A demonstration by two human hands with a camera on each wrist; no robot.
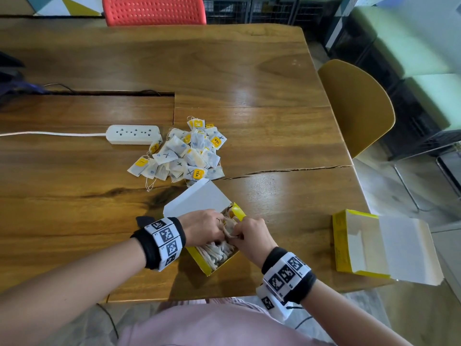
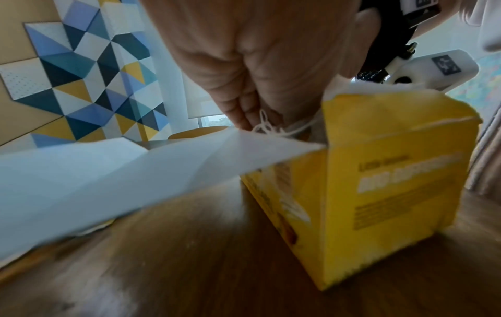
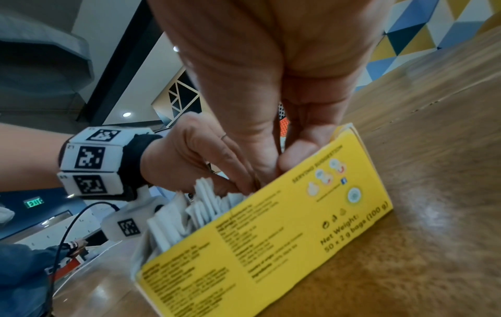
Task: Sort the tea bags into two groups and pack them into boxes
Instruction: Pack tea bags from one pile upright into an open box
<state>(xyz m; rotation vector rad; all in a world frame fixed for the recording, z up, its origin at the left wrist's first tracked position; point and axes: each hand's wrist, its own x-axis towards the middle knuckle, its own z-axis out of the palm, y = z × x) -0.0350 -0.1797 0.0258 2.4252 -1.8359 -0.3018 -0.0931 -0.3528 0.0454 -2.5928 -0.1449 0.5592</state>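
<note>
Wooden table (image 1: 249, 78) in an office room | I'm watching both hands working inside the open yellow cardboard tea box (image 1: 199, 262) | left hand (image 1: 202, 227) and right hand (image 1: 252, 237) pinching one beige tea bag (image 1: 230, 227) at its far end | box's long axis running away from me, loose pile of white tea bags (image 1: 184, 153) lying beyond, nearer the left hand.

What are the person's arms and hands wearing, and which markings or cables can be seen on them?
Both forearms are bare, with no sleeves. Each wrist carries a black band topped with white blocks printed with black square tag codes. A ring sits on one finger of the left hand. Under the left wrist hangs a white camera housing bearing another tag, with a thin black cable leading from it.
</note>
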